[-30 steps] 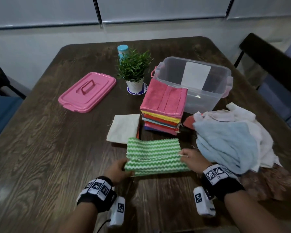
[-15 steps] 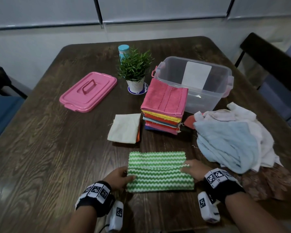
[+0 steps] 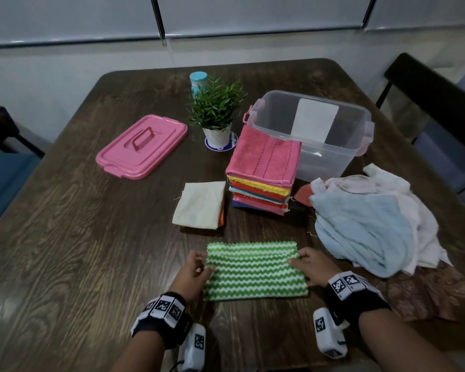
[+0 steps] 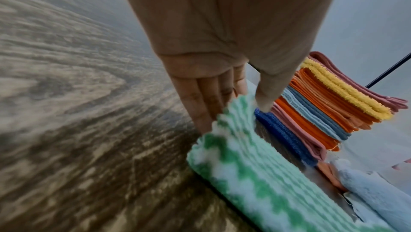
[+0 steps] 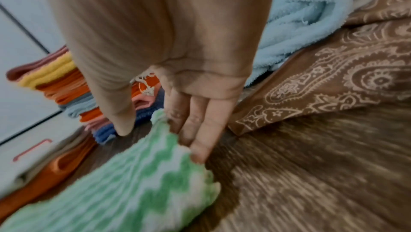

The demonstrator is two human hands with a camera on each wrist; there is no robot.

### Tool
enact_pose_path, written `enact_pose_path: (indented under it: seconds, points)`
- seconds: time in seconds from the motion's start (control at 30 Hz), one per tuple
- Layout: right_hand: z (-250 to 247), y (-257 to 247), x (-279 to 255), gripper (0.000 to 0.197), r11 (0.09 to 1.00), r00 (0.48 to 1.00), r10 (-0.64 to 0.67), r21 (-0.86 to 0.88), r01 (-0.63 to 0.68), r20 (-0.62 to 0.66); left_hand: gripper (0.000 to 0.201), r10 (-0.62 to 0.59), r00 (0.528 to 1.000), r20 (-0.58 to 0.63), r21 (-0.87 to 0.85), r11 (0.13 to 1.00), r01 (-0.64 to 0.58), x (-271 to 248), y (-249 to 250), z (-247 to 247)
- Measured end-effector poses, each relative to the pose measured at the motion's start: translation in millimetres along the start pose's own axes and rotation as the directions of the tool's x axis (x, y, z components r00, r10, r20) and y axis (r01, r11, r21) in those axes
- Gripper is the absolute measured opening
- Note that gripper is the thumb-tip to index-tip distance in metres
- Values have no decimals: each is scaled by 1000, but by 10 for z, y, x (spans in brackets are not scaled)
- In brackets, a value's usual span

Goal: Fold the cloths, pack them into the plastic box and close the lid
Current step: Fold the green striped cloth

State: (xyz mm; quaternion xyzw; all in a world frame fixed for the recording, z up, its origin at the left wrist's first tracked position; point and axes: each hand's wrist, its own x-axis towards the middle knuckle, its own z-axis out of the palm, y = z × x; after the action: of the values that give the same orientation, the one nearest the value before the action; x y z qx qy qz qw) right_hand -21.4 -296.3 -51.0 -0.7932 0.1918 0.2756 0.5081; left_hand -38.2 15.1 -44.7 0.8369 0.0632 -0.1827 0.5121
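This looks like a plain meeting or office-type room, though a home dining corner cannot be ruled out. A dark wood-grain worktop (image 3: 65, 237) with rounded corners stands near a pale wall under drawn grey roller blinds (image 3: 253, 14). Dark chairs with blue seats (image 3: 440, 108) flank it. A small potted plant (image 3: 215, 111) on a coaster is the only decoration.

Dark wooden table (image 3: 65, 237) with pink lid (image 3: 141, 146), plastic box (image 3: 320, 146), cloths (image 3: 255, 269).
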Motion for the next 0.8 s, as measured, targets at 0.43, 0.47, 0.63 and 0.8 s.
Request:
enact_pose_path:
  seconds: [0.43,0.47,0.63,0.8]
  points:
    - [52,-15,72,12,936,960,-203,-326,132,-194,28,46,999,13,64,997,-47,50,-18,-44]
    - [54,-27,78,12,936,957,-204,-329,128,-207,31,73,997,7,75,995,-73,66,-19,-48]
    - [69,-117,124,24,938,941,-195,-332,96,-277,50,101,994,45,200,974,-108,107,-24,-43]
    - [133,-172,143,25,913,947,-118,-408,-15,-300,65,37,992,124,243,968,-66,114,-57,-10]
